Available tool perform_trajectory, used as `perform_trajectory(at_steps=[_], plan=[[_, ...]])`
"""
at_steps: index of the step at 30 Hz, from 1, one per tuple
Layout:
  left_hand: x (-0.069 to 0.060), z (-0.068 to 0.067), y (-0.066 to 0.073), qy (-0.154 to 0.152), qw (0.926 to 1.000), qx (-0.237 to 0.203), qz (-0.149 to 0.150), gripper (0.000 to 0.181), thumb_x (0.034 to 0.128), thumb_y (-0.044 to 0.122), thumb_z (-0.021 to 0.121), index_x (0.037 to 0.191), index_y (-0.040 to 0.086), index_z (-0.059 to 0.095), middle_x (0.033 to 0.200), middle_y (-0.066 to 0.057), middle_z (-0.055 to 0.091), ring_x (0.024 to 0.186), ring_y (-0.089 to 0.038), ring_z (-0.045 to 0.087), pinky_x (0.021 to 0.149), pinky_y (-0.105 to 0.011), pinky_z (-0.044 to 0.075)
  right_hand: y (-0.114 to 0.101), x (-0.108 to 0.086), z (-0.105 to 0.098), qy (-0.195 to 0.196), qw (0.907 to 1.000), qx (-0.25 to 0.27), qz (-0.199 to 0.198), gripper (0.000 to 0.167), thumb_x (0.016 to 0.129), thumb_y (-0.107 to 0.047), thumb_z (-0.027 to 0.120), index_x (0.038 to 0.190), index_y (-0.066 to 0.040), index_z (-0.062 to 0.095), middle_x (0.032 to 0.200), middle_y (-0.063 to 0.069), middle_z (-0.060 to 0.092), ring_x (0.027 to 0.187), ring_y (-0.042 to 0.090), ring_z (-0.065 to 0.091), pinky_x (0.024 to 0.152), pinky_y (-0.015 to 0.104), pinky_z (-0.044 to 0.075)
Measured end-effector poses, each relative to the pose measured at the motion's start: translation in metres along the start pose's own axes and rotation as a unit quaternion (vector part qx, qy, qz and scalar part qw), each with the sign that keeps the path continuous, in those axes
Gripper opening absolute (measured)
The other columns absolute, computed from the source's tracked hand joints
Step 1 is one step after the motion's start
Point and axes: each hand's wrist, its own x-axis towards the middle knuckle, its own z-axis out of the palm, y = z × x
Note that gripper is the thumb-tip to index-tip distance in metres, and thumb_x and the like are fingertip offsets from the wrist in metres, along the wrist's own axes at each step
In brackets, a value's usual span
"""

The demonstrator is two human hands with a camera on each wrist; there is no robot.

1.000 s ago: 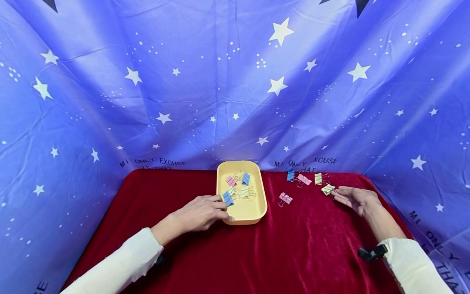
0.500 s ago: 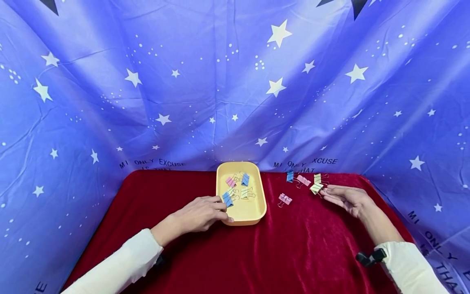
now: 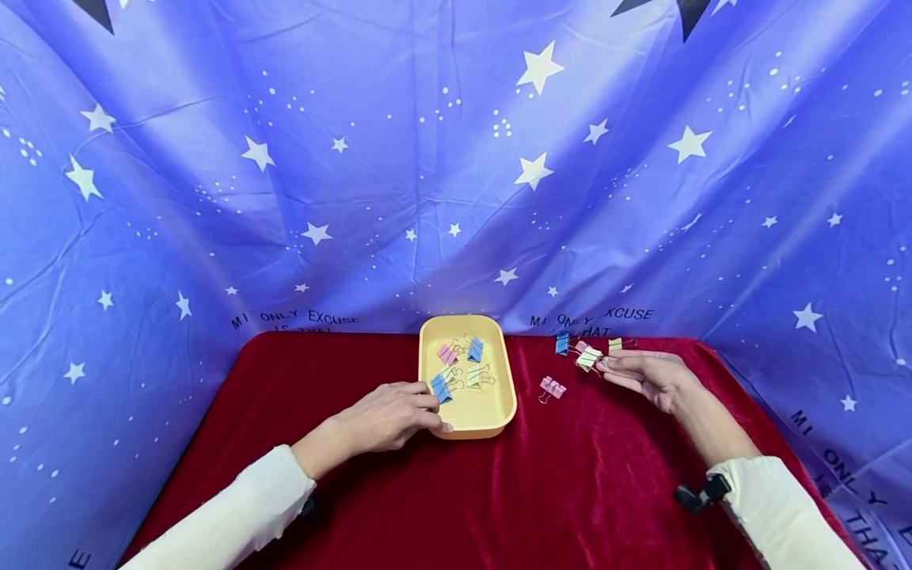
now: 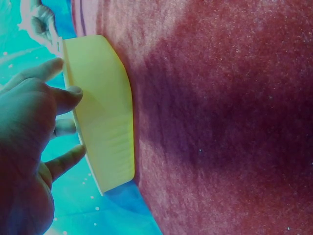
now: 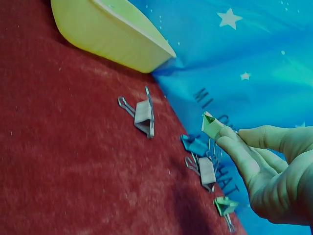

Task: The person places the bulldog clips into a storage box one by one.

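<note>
My left hand (image 3: 388, 417) grips the near left rim of a yellow plastic tray (image 3: 473, 433), its fingers bent over the edge. Several binder clips lie inside the tray, among them a pink clip (image 3: 447, 353), a blue clip (image 3: 475, 348) and a pale yellow clip (image 3: 474, 377). To the right, my right hand (image 3: 659, 378) pinches a pale yellow binder clip (image 3: 588, 359) between thumb and fingertips, raised off the cloth. In the right wrist view this held clip (image 5: 212, 126) points away from the fingers, its wire handles partly hidden by them.
Loose on the red cloth (image 3: 570, 491) are a blue clip (image 3: 562, 343), a yellow clip (image 3: 616, 345), a pink clip (image 3: 552, 386) nearer the tray, and another pink clip (image 3: 580, 347) partly hidden behind the held one. A blue star-patterned curtain (image 3: 399, 174) surrounds the table.
My right hand has moved left with the pale yellow clip, lifting it over the other loose clips. The left hand and the tray have stayed in place.
</note>
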Motion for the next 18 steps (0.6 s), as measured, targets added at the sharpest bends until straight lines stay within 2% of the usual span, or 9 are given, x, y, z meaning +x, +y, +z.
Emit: perform_trajectory(at_steps=[5,9,12,14,15,18], plan=[[0.000,0.001,0.000,0.009,0.9999,0.005,0.004,0.037,0.1041,0.010,0.076,0.127,0.038,0.084,0.107,0.013,0.072,0.109,-0.013,0.064,0.090,-0.028,0.058,-0.001,0.003,0.016,0.012,0.9998,-0.015,-0.003,0.038,0.107,0.015,0.059,0.099,-0.010,0.086,0.103,0.010,0.087,0.097,0.019,0.087,0.094,0.034,0.068],[0.000,0.001,-0.001,0.004,1.0000,0.006,0.003,0.040,0.1030,0.010,0.077,0.130,0.038,0.083,0.108,0.012,0.073,0.110,-0.013,0.064,0.094,-0.029,0.058,-0.002,0.006,0.026,0.006,0.9995,-0.031,-0.005,0.035,0.106,0.014,0.062,0.102,-0.012,0.086,0.106,0.008,0.088,0.099,0.019,0.087,0.096,0.033,0.067],[0.000,0.000,0.000,0.001,1.0000,0.005,0.002,0.039,0.1037,0.010,0.076,0.130,0.038,0.083,0.108,0.011,0.073,0.110,-0.013,0.064,0.094,-0.029,0.057,-0.003,0.009,0.034,0.004,0.9990,-0.043,-0.007,0.030,0.105,0.014,0.065,0.107,-0.009,0.085,0.107,0.007,0.088,0.100,0.018,0.087,0.097,0.034,0.067],[0.001,0.000,0.000,0.000,1.0000,0.004,0.003,0.039,0.1036,0.010,0.075,0.130,0.038,0.083,0.108,0.012,0.073,0.110,-0.013,0.064,0.094,-0.029,0.057,-0.003,0.012,0.039,0.006,0.9986,-0.053,-0.009,0.027,0.104,0.014,0.067,0.113,-0.005,0.083,0.107,0.007,0.087,0.100,0.018,0.087,0.097,0.034,0.067],[0.000,0.000,0.000,0.001,1.0000,0.004,0.004,0.040,0.1034,0.010,0.075,0.130,0.038,0.083,0.108,0.012,0.073,0.110,-0.013,0.064,0.094,-0.028,0.057,-0.002,0.013,0.042,0.008,0.9984,-0.056,-0.010,0.028,0.103,0.014,0.068,0.122,-0.002,0.080,0.107,0.007,0.087,0.100,0.018,0.087,0.097,0.034,0.067],[0.000,0.000,-0.001,0.003,1.0000,0.006,0.005,0.040,0.1023,0.009,0.077,0.130,0.038,0.083,0.107,0.012,0.073,0.109,-0.013,0.063,0.094,-0.028,0.057,-0.002,0.016,0.053,0.015,0.9970,-0.075,-0.011,0.045,0.102,0.014,0.071,0.146,0.007,0.066,0.105,0.007,0.087,0.099,0.017,0.087,0.097,0.034,0.067]])
